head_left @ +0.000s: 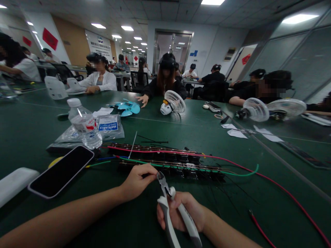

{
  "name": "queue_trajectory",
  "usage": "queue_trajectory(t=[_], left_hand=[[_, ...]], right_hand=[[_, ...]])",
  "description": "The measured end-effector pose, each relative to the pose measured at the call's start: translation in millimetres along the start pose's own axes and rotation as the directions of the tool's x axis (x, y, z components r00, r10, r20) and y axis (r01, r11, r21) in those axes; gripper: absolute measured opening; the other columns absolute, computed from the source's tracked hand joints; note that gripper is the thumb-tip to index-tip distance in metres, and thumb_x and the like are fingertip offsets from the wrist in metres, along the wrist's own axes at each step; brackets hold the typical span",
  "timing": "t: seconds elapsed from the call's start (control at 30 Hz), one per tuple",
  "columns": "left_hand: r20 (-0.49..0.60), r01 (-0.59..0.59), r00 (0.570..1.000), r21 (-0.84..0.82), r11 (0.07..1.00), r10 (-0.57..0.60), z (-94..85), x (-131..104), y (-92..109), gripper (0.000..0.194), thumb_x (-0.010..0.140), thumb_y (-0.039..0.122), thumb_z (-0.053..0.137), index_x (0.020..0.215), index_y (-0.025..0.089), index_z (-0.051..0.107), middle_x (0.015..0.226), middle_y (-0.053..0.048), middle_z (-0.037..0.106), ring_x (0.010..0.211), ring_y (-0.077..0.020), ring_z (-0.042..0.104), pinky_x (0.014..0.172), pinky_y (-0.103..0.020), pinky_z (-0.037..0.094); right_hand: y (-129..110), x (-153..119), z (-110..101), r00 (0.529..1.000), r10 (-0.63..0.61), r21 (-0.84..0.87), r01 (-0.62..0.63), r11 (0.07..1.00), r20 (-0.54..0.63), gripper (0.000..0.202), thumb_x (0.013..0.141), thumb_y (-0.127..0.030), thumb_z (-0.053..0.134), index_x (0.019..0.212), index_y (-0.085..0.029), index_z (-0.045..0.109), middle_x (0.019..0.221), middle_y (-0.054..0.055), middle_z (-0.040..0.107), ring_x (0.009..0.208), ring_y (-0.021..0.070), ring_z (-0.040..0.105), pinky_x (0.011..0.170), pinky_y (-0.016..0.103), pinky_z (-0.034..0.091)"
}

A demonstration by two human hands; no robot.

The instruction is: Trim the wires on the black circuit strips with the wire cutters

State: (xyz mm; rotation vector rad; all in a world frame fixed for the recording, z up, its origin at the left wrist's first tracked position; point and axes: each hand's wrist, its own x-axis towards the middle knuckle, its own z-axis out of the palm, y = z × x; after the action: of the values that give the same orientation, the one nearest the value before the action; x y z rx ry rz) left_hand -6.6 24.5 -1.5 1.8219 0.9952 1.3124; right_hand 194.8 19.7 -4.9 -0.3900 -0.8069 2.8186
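In the head view, my right hand point(190, 208) grips white-and-grey handled diagonal cutting pliers point(163, 186), whose jaws point up and away. At the jaw tips, my left hand point(139, 181) has thumb and forefinger pinched together; whatever lies between them is too small to make out. Just beyond both hands lie two long black slotted strips point(181, 157) side by side. A green wire point(247, 175) runs along the nearer strip, and a red wire point(227, 159) crosses the farther one. A pale cable tie point(133, 144) sticks up from the strips.
To the left are a phone point(62, 172), a water bottle point(84, 125), a plastic bag point(113, 129) and a white object point(17, 182). A short red wire point(260, 225) lies at right. Across the table are blue fan blades point(129, 107), a white fan point(174, 102) and several seated people.
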Motion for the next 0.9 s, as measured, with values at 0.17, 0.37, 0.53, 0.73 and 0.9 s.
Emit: queue_trajectory(t=[0.17, 0.37, 0.53, 0.73, 0.9], left_hand=[[0.003, 0.001, 1.0, 0.003, 1.0, -0.001, 0.1, -0.4, -1.5, 0.011, 0.085, 0.015, 0.06, 0.081, 0.015, 0.071, 0.079, -0.006, 0.071, 0.074, -0.0152, 0.065, 0.071, -0.027, 0.05], [0.004, 0.015, 1.0, 0.016, 1.0, -0.015, 0.0, -0.6, -1.5, 0.011, 0.084, 0.016, 0.061, 0.08, 0.015, 0.071, 0.078, -0.006, 0.071, 0.074, -0.0157, 0.065, 0.07, -0.027, 0.05], [-0.001, 0.018, 1.0, 0.007, 1.0, -0.018, 0.0, -0.4, -1.2, 0.011, 0.084, 0.016, 0.061, 0.08, 0.015, 0.071, 0.078, -0.006, 0.071, 0.073, -0.0155, 0.065, 0.07, -0.027, 0.051], [-0.003, 0.023, 1.0, 0.02, 1.0, -0.023, 0.3, 0.0, 0.7, 0.01, 0.084, 0.018, 0.062, 0.079, 0.014, 0.071, 0.078, -0.006, 0.071, 0.073, -0.0158, 0.066, 0.07, -0.027, 0.051], [-0.018, 0.034, 0.999, 0.026, 0.999, -0.033, 0.5, 0.4, 2.4, 0.012, 0.084, 0.019, 0.061, 0.079, 0.014, 0.071, 0.077, -0.006, 0.072, 0.073, -0.0161, 0.066, 0.07, -0.028, 0.051]], right_hand=[[1.4, 0.9, 0.3, 1.0, -0.03, -0.028, 0.03, 0.999, 0.003, 0.03, 0.065, -0.027, 0.05, 0.082, -0.006, 0.062, 0.075, 0.011, 0.065, 0.072, 0.0186, 0.061, 0.073, 0.029, 0.038], [3.5, 1.8, -1.5, 0.999, -0.046, -0.011, 0.045, 0.999, -0.021, 0.029, 0.063, -0.026, 0.052, 0.08, -0.005, 0.062, 0.076, 0.011, 0.065, 0.069, 0.0186, 0.062, 0.071, 0.029, 0.04], [2.5, 0.9, -0.6, 0.999, -0.037, -0.019, 0.037, 0.999, -0.022, 0.028, 0.064, -0.025, 0.051, 0.079, -0.005, 0.062, 0.075, 0.01, 0.065, 0.069, 0.018, 0.062, 0.069, 0.028, 0.039], [2.3, 0.4, -0.1, 0.999, -0.047, -0.009, 0.046, 0.999, -0.025, 0.027, 0.064, -0.024, 0.05, 0.079, -0.006, 0.061, 0.073, 0.01, 0.065, 0.068, 0.0181, 0.062, 0.067, 0.028, 0.039], [2.1, -0.5, -0.7, 0.999, -0.008, -0.034, 0.007, 0.999, -0.034, 0.027, 0.065, -0.027, 0.049, 0.077, -0.007, 0.061, 0.072, 0.009, 0.064, 0.066, 0.0169, 0.061, 0.065, 0.026, 0.039]])
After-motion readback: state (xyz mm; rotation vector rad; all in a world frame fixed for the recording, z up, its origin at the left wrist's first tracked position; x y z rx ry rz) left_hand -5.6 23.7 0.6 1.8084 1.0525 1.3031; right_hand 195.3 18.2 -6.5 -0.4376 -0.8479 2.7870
